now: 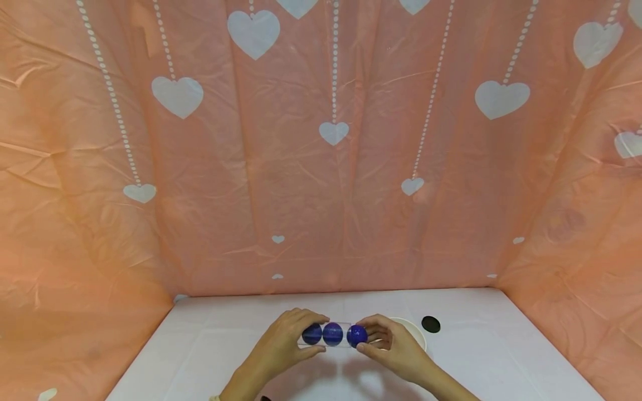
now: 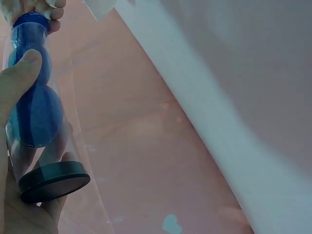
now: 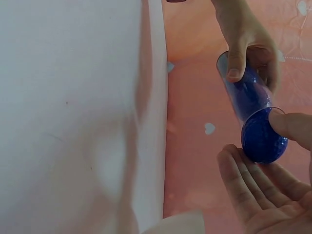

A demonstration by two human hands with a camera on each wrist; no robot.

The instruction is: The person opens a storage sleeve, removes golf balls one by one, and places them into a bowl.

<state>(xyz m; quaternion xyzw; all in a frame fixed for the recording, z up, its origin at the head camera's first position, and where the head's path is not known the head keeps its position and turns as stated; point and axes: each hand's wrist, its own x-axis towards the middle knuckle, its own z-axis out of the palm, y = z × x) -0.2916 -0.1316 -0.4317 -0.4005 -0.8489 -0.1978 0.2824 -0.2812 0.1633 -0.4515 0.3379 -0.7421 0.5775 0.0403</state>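
My left hand [image 1: 286, 340] grips a clear plastic tube [image 3: 231, 87], held nearly level in the head view. Two blue balls [image 1: 332, 334] sit inside it in a row. A black cap [image 2: 54, 183] covers the tube's left end, as the left wrist view shows. At the opposite end, my right hand [image 1: 401, 348] holds another blue ball [image 3: 263, 139], glossy with a dimpled surface, between thumb and fingers. The right wrist view shows this ball at the tube's open rim, with the thumb on its upper side and the fingers below.
On the white tabletop [image 1: 481, 345], a white round dish [image 1: 418, 334] lies partly hidden behind my right hand. A black disc-shaped lid [image 1: 431, 324] is to its right. Orange cloth [image 1: 301, 195] with white hearts encloses the back and sides.
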